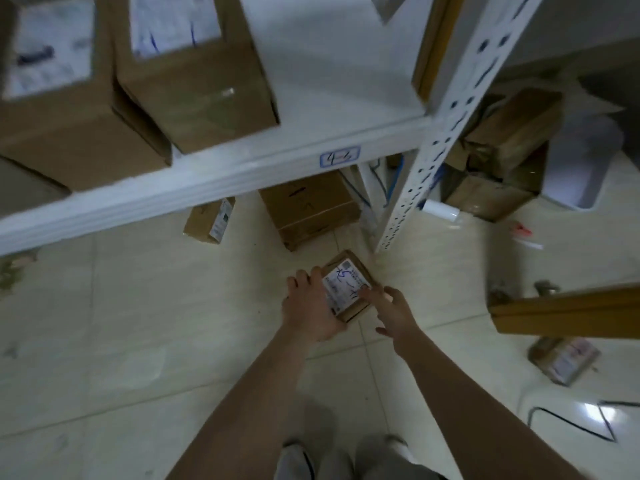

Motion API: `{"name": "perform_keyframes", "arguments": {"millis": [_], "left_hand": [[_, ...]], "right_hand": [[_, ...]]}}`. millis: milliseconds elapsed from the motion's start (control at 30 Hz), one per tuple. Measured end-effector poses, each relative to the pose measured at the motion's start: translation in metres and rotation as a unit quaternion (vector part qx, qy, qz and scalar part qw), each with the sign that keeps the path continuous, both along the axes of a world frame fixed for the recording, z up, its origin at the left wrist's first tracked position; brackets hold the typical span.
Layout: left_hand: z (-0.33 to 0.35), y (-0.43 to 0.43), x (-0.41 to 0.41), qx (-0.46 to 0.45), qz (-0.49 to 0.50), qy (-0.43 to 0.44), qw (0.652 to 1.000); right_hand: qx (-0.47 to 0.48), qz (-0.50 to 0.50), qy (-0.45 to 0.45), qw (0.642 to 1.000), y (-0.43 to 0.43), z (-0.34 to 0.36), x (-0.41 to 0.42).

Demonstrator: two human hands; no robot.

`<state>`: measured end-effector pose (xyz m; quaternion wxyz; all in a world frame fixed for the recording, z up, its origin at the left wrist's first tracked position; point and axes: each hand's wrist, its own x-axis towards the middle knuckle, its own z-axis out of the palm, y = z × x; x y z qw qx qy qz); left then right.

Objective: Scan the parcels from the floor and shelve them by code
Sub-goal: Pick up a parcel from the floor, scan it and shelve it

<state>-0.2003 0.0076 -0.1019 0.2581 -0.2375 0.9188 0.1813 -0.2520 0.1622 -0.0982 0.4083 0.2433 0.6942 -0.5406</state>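
A small brown parcel (346,285) with a white label and blue handwriting is held above the floor in front of me. My left hand (310,308) grips its left side, fingers curled over the top edge. My right hand (393,306) touches the label's right edge with straight fingers. Above it runs a white shelf (242,168) carrying a tag (340,155) with a handwritten code. Two large cardboard boxes (194,74) with labels stand on that shelf.
Under the shelf lie a small box (209,220) and a flat stack of cartons (308,209). A perforated white upright (440,133) stands right of the parcel. More boxes (502,157) pile behind it. Another parcel (564,358) lies on the floor right, below a wooden edge (568,311).
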Motion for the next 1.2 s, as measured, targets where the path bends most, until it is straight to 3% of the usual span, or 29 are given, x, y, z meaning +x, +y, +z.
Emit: {"name": "perform_keyframes", "arguments": {"millis": [167, 267, 400, 433, 533, 700, 933, 1133, 1200], "left_hand": [[0.121, 0.048, 0.005, 0.044, -0.028, 0.071, 0.996], [0.186, 0.067, 0.013, 0.066, -0.044, 0.122, 0.989], [0.265, 0.083, 0.024, 0.192, 0.004, 0.117, 0.974], [0.284, 0.085, 0.027, 0.262, 0.041, 0.100, 0.959], [0.339, 0.089, 0.028, 0.464, 0.163, 0.066, 0.868], [0.428, 0.108, 0.041, 0.593, 0.217, 0.018, 0.775], [0.517, 0.153, 0.074, 0.628, 0.309, 0.108, 0.706], [0.567, 0.182, 0.068, 0.570, 0.318, 0.148, 0.743], [0.577, 0.187, 0.048, 0.550, 0.348, 0.168, 0.741]], "right_hand": [[-0.028, -0.180, 0.049, 0.982, 0.033, 0.115, 0.019], [-0.009, -0.227, 0.090, 0.970, 0.053, 0.186, 0.028], [-0.008, -0.278, 0.111, 0.954, 0.084, 0.269, 0.041], [-0.009, -0.285, 0.114, 0.952, 0.092, 0.287, 0.043], [-0.029, -0.295, 0.135, 0.945, 0.113, 0.352, 0.050], [-0.056, -0.340, 0.179, 0.922, 0.133, 0.452, 0.075], [-0.128, -0.408, 0.211, 0.879, 0.145, 0.533, 0.096], [-0.165, -0.361, 0.199, 0.896, 0.161, 0.555, 0.088], [-0.152, -0.334, 0.200, 0.909, 0.173, 0.559, 0.073]]}}
